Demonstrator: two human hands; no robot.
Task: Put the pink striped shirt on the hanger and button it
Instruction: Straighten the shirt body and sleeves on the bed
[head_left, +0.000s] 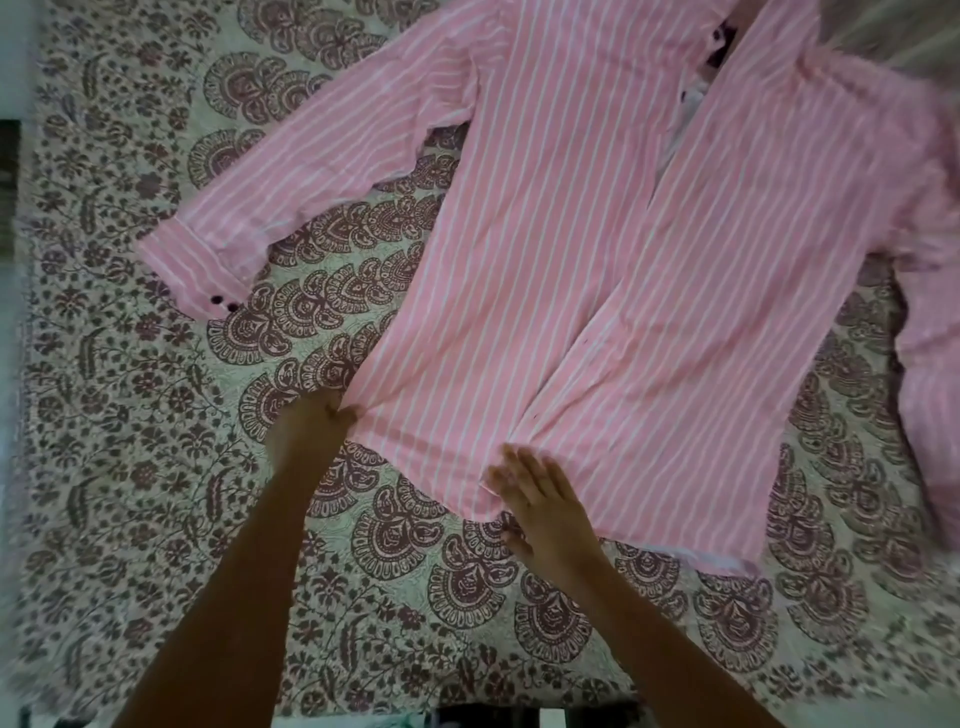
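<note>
Eyes on the shirt (571, 260): lies front up across the bedspread (156, 441), collar end far and to the right, hem near. Gapes a little between the two front panels up by the collar, closes to an overlap toward the hem. Throws one sleeve (332, 150) out to the left, with the cuff (197, 270) flat on the bedspread and two dark buttons (224, 303) along its near edge. Drops the other sleeve (930, 364) down the right side, blurred there.

At the near-left hem corner, the left hand (306, 426): pinches the fabric, fingers curled tight on it. A little to the right, at the near hem by the front overlap, the right hand (540, 499): rests flat on the shirt, fingers straight and slightly spread, gripping nothing.

Far up in the collar gap, a dark patch (722, 47): too small to tell what.
</note>
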